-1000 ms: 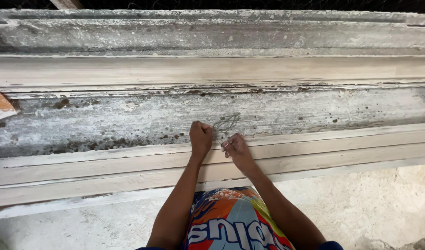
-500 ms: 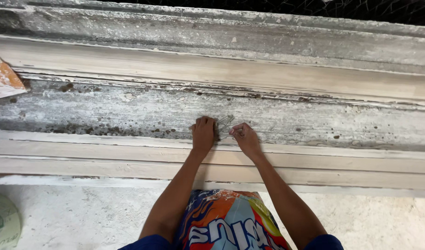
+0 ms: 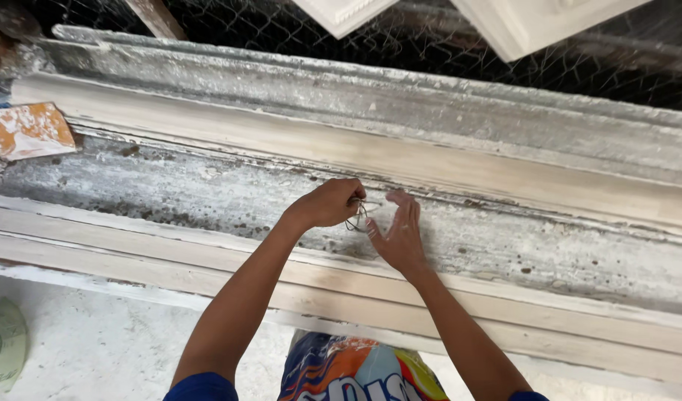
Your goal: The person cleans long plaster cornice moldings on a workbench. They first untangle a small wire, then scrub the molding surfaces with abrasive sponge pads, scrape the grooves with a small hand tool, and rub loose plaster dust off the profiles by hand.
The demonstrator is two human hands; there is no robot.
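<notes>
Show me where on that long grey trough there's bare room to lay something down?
The grey channel lies bare between the orange tile piece and the left hand, and again right of the right hand. The pale front ledge is bare too. It is crowded only at the middle, where both hands meet around a thin wire loop.

Long mould [image 3: 207,200]: rough, matt grey trough, dark-speckled, chalky white crust; smooth pale cream strips along its edges. Wire loop [image 3: 358,215]: thin bare metal, dull. Tile piece [image 3: 32,130]: orange, white-smeared, at mould's left end. Mesh [image 3: 267,33]: metal wire.
</notes>
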